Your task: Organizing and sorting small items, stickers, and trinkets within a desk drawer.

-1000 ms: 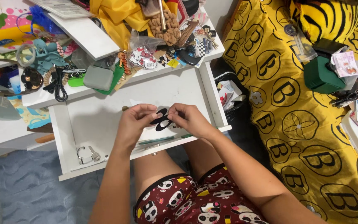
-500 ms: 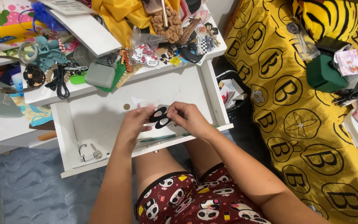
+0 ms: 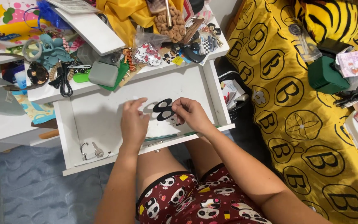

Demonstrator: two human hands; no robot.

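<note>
Right hand (image 3: 189,114) is pinching a flat black twin-oval piece (image 3: 163,110) over the open white drawer (image 3: 100,110); left hand (image 3: 132,122) is hovering beside it, fingers loosely spread, empty. A light pinch risks dropping it into the drawer.

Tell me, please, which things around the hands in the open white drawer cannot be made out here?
Head view only:
- Black looped flat piece: too small to identify; the right hand pinches its edge.
- Left hand: whether its fingers touch that piece or the clear wrapper beneath is unclear.
- Small metal padlock with key: too small for detail.
- White drawer: front strip hidden by both hands.
</note>
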